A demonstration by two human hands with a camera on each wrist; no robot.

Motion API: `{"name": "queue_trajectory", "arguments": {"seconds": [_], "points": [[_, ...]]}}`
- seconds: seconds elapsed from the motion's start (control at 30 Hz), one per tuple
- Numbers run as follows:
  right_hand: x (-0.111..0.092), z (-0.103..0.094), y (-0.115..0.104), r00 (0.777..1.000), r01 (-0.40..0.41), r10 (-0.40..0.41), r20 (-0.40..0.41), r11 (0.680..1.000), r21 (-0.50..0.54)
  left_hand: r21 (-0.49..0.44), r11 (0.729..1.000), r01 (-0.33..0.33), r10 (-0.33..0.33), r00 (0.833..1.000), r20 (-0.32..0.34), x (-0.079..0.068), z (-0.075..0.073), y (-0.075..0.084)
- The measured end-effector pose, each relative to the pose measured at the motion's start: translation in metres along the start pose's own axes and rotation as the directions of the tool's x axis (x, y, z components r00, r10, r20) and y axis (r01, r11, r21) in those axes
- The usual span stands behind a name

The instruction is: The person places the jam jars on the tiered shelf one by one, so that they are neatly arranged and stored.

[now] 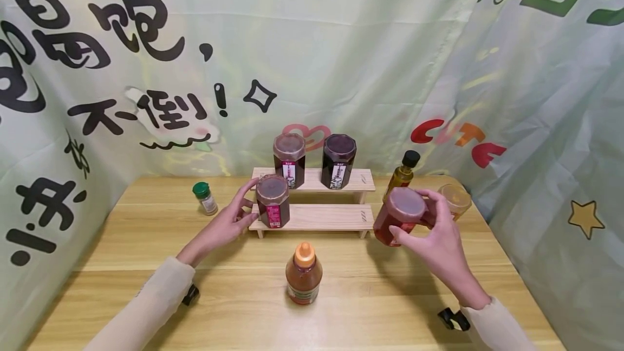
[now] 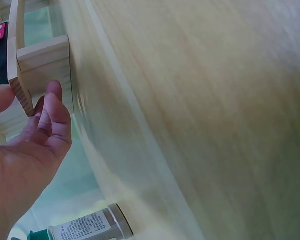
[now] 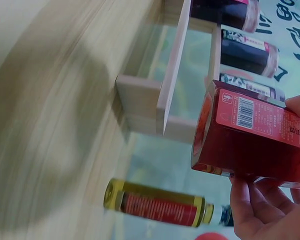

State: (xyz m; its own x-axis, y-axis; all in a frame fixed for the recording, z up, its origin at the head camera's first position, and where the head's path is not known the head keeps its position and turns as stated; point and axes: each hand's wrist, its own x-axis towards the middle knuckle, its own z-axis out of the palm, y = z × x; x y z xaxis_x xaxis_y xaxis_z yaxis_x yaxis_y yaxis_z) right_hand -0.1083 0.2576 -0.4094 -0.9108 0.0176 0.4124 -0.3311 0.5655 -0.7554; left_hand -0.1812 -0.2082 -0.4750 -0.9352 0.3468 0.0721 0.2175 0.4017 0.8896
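My left hand (image 1: 233,216) grips a dark hexagonal jar (image 1: 273,202) with a pink label, at the left end of the lower board of a wooden two-step rack (image 1: 322,215). In the left wrist view, the other fingers bend beside the board's end; most of the jar is out of frame. A red hexagonal jar (image 3: 255,135) is held in the air by my right hand (image 1: 439,237), thumb on one side and fingers on the other. This jar is tilted, just off the rack's right end. On the upper board stand two dark jars (image 1: 290,161) (image 1: 339,161).
An orange-capped squeeze bottle (image 1: 304,275) stands in front of the rack. Left of it is a green-capped shaker (image 1: 205,198). Behind my right hand are a black-capped oil bottle (image 1: 402,175) and an amber-lidded jar (image 1: 455,199). A printed curtain (image 1: 341,69) surrounds the wooden table (image 1: 234,307).
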Motion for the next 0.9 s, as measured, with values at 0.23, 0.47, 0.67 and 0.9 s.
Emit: {"name": "queue_trajectory", "arguments": {"seconds": [0.23, 0.47, 0.67, 0.9], "points": [[0.006, 0.022, -0.007, 1.000, -0.007, 0.007, 0.024, 1.000, 0.015, 0.000, 1.000, 0.003, -0.003, 1.000, 0.001, 0.000, 0.000, 0.000], [0.010, 0.047, -0.012, 0.998, -0.017, 0.012, 0.057, 0.997, 0.078, 0.002, 1.000, -0.004, 0.004, 1.000, 0.003, -0.001, 0.000, 0.000], [0.013, 0.067, -0.022, 0.997, -0.015, 0.007, 0.077, 0.995, 0.101, -0.004, 1.000, -0.008, 0.008, 1.000, -0.002, -0.001, 0.000, -0.001], [0.017, 0.087, -0.027, 0.996, -0.008, -0.007, 0.090, 0.987, 0.162, -0.001, 1.000, -0.003, 0.003, 1.000, 0.001, -0.001, -0.001, 0.000]]}}
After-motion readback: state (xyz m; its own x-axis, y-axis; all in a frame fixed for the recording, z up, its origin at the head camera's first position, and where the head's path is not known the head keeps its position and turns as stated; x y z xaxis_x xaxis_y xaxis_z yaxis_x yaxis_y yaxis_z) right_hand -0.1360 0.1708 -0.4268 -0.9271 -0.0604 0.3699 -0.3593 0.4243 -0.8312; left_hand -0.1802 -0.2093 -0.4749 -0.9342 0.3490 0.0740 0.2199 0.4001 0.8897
